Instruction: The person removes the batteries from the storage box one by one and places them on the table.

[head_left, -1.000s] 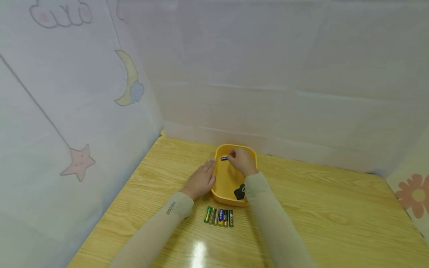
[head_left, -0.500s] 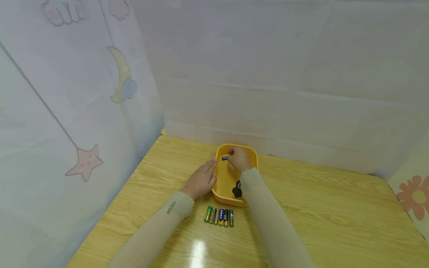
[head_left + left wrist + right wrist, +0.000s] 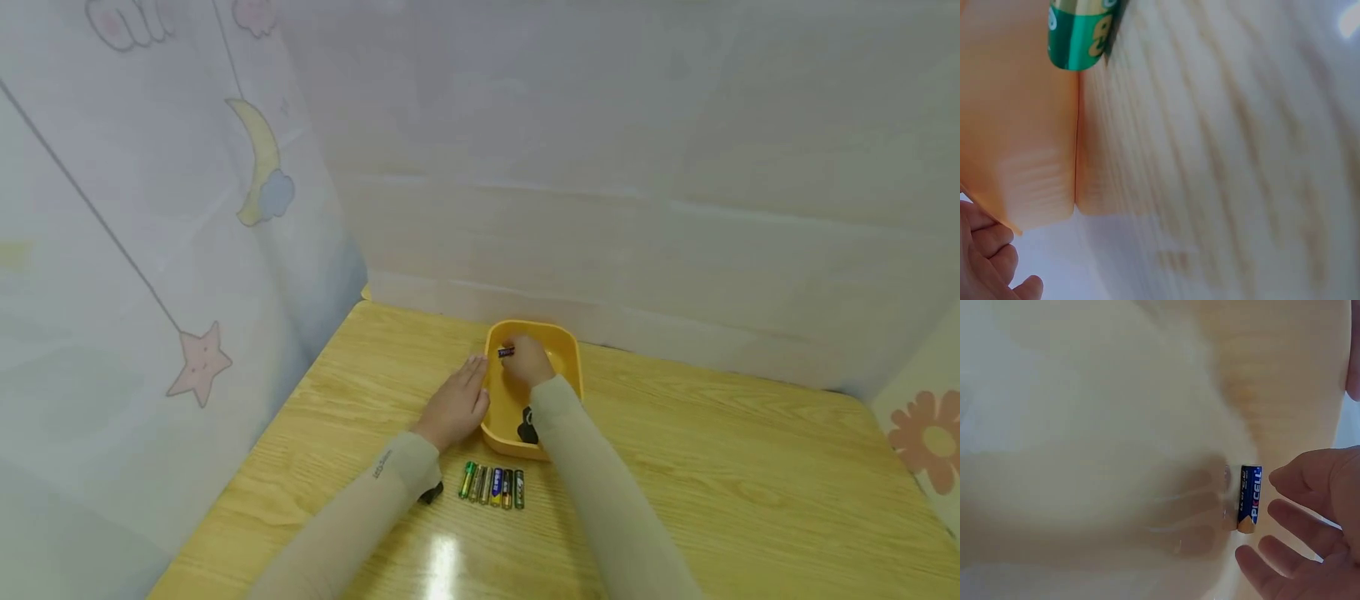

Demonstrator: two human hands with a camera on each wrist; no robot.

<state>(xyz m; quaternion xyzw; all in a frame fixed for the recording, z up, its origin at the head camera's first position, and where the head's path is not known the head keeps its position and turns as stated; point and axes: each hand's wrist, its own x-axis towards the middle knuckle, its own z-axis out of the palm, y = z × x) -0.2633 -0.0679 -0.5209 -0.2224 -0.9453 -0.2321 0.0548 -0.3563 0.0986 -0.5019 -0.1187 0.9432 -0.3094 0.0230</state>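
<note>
A yellow plastic bin (image 3: 513,450) stands near the back of the table. Inside it, against its far left wall, sits a small blue PKCELL battery (image 3: 1249,499). My right hand (image 3: 527,360) reaches into the bin beside this battery. In the right wrist view, thumb and fingers are spread, with a gap between them and the battery. My left hand (image 3: 455,402) rests with fingers straight along the bin's left rim. In front of the bin lies a row of several batteries (image 3: 492,487), side by side; the green one (image 3: 1079,37) shows at the top of the left wrist view.
The wooden table (image 3: 720,467) extends to the right and toward me. A pale fabric backdrop (image 3: 600,208) rises close behind the bin, and a printed one (image 3: 150,250) closes off the left. Black wrist cameras (image 3: 528,427) are strapped on both wrists.
My right hand and forearm have shifted slightly left and forward within the bin. The bin has moved slightly right relative to the battery row, which stays put. My left hand keeps to its rim.
</note>
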